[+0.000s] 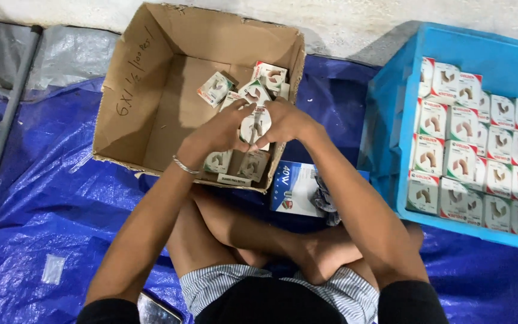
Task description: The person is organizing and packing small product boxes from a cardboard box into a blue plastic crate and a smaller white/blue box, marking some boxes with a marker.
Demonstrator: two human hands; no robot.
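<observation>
Head view: small box [255, 128] upright, both hands

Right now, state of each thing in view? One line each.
Carton: open, flaps up, a few small boxes loose at its far end.
Small box: held over the carton between both hands.
Left hand: gripping the small box.
Right hand: gripping the small box.
Crate: open, packed with rows of small boxes.
Blue box: lying flat on the tarp.
Tarp: spread out, wrinkled.
</observation>
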